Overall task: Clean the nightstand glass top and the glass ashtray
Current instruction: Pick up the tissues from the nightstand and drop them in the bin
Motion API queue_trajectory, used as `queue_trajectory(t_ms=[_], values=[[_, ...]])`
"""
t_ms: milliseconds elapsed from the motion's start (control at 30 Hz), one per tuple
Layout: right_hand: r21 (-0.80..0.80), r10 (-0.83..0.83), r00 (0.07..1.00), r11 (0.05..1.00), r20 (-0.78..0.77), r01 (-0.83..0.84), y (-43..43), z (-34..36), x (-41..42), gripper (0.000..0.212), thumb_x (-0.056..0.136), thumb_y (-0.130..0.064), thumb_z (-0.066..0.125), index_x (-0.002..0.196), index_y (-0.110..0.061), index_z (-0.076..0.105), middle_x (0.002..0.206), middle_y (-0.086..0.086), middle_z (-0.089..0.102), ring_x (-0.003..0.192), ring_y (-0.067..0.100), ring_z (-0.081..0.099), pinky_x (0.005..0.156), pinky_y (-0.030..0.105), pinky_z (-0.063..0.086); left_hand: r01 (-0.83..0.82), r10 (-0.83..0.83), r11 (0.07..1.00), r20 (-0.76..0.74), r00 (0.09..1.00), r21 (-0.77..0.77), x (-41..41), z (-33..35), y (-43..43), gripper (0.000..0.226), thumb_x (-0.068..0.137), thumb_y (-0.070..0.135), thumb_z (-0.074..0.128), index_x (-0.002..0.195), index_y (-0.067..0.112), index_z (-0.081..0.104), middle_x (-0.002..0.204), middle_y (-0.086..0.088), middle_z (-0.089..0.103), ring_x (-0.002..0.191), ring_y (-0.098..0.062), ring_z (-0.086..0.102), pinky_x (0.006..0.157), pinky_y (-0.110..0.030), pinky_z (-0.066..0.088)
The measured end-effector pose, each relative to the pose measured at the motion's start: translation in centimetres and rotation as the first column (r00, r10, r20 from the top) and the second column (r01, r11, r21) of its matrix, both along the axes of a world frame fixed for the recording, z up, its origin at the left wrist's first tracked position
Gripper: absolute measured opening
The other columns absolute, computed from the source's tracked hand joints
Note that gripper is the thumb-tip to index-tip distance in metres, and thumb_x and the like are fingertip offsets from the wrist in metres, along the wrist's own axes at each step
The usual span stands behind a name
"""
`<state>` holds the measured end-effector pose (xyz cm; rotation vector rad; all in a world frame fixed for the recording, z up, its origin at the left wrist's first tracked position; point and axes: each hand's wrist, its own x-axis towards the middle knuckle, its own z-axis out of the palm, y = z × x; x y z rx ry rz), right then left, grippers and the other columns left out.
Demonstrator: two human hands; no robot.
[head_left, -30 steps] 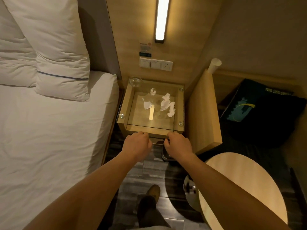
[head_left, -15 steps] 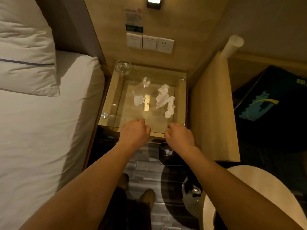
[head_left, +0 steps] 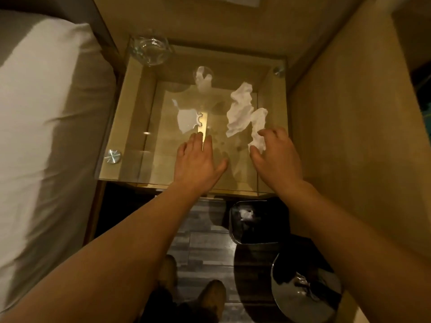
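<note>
Tissues (head_left: 241,113) litter the glass worktop (head_left: 130,159); the ashtray (head_left: 149,51) sits at its far-left corner. Right hand (head_left: 277,155) curls, open, around one scrap; left hand (head_left: 198,159) lies flat, empty. A careless sweep could knock the ashtray off.

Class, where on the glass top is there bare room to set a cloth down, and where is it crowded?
Bare glass: the left strip between the ashtray and the near-left metal stud. Crowded: the centre and right, with crumpled tissues, left hand and right hand.
</note>
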<state>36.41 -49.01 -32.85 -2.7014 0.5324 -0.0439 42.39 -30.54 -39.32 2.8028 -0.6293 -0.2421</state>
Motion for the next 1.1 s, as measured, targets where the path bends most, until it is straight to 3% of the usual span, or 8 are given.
queue_trajectory(t_ms=[100, 367, 467, 533, 700, 867, 1000, 1100], values=[[-0.008, -0.009, 1.0, 1.0, 0.003, 0.009, -0.7, -1.5, 1.3, 0.048, 0.097, -0.04, 0.06, 0.14, -0.02, 0.055, 0.149, 0.003, 0.048, 0.128, 0.025, 0.053, 0.094, 0.042, 0.054, 0.044, -0.043, 0.999, 0.049, 0.998, -0.002, 0.5, -2.0, -0.3, 0.091, 0.098, 0.076, 0.032, 0.163, 0.012, 0.027, 0.172, -0.016, 0.023, 0.161, -0.032, 0.014, 0.128, -0.053, 0.016], [0.037, -0.02, 0.998, 0.999, -0.058, 0.023, -1.8, -4.4, 3.3, 0.053, 0.098, -0.038, 0.063, 0.146, -0.02, 0.051, 0.147, 0.007, 0.05, 0.129, 0.029, 0.048, 0.098, 0.038, 0.044, 0.047, -0.051, 0.998, 0.105, 0.993, 0.035, 0.4, -2.8, -0.4, 0.091, 0.099, 0.076, 0.028, 0.162, 0.011, 0.029, 0.172, -0.018, 0.026, 0.161, -0.032, 0.014, 0.128, -0.055, 0.015], [0.044, -0.049, 0.997, 0.998, -0.054, 0.051, -1.7, -5.0, 3.7, 0.042, 0.096, -0.027, 0.067, 0.135, -0.012, 0.06, 0.137, 0.01, 0.056, 0.122, 0.032, 0.05, 0.091, 0.032, 0.038, 0.056, -0.061, 0.996, 0.078, 0.995, 0.063, 0.5, -2.6, -0.4, 0.092, 0.099, 0.077, 0.024, 0.164, 0.011, 0.026, 0.173, -0.017, 0.022, 0.162, -0.032, 0.011, 0.129, -0.054, 0.013], [0.083, -0.073, 0.996, 0.994, -0.043, 0.077, -1.5, -5.1, 4.0, 0.032, 0.095, -0.018, 0.069, 0.124, -0.006, 0.065, 0.132, 0.013, 0.057, 0.118, 0.032, 0.055, 0.091, 0.031, 0.042, 0.056, -0.06, 0.996, 0.072, 0.996, 0.068, 0.6, -2.6, -0.4, 0.093, 0.098, 0.077, 0.024, 0.164, 0.012, 0.025, 0.173, -0.017, 0.021, 0.162, -0.032, 0.01, 0.129, -0.054, 0.012], [0.163, -0.126, 0.991, 0.978, -0.052, 0.133, -1.2, -4.5, 3.3, 0.019, 0.096, -0.007, 0.067, 0.114, -0.002, 0.067, 0.126, 0.014, 0.058, 0.109, 0.026, 0.061, 0.085, 0.022, 0.04, 0.056, -0.062, 0.995, 0.077, 0.995, 0.078, 0.6, -2.4, -0.4, 0.093, 0.099, 0.077, 0.021, 0.165, 0.012, 0.023, 0.174, -0.016, 0.019, 0.162, -0.031, 0.009, 0.129, -0.054, 0.011], [0.27, -0.253, 0.966, 0.935, 0.051, 0.231, -0.7, -2.3, -1.7, 0.021, 0.097, -0.014, 0.068, 0.118, -0.011, 0.067, 0.119, -0.002, 0.054, 0.102, 0.007, 0.054, 0.08, 0.006, 0.038, 0.051, -0.058, 0.995, 0.076, 0.995, 0.085, 0.6, -2.2, -0.4, 0.092, 0.099, 0.077, 0.02, 0.165, 0.013, 0.022, 0.174, -0.016, 0.019, 0.162, -0.031, 0.009, 0.129, -0.054, 0.013], [0.347, -0.421, 0.905, 0.859, 0.066, 0.375, 0.4, -1.7, -9.3, 0.02, 0.098, -0.02, 0.068, 0.118, -0.017, 0.066, 0.12, -0.007, 0.055, 0.101, 0.003, 0.057, 0.085, 0.014, 0.047, 0.06, -0.067, 0.994, 0.071, 0.995, 0.093, 0.6, -1.8, -0.3, 0.092, 0.099, 0.077, 0.021, 0.165, 0.012, 0.021, 0.174, -0.017, 0.018, 0.162, -0.032, 0.009, 0.128, -0.055, 0.013], [0.385, -0.574, 0.819, 0.755, -0.004, 0.531, 2.2, -2.8, -15.2, 0.018, 0.097, -0.024, 0.067, 0.113, -0.031, 0.06, 0.12, -0.01, 0.055, 0.099, -0.004, 0.057, 0.083, 0.007, 0.044, 0.06, -0.067, 0.994, 0.072, 0.995, 0.091, 0.5, -1.8, -0.4, 0.092, 0.099, 0.077, 0.024, 0.164, 0.012, 0.024, 0.173, -0.019, 0.02, 0.161, -0.033, 0.011, 0.127, -0.055, 0.014]])
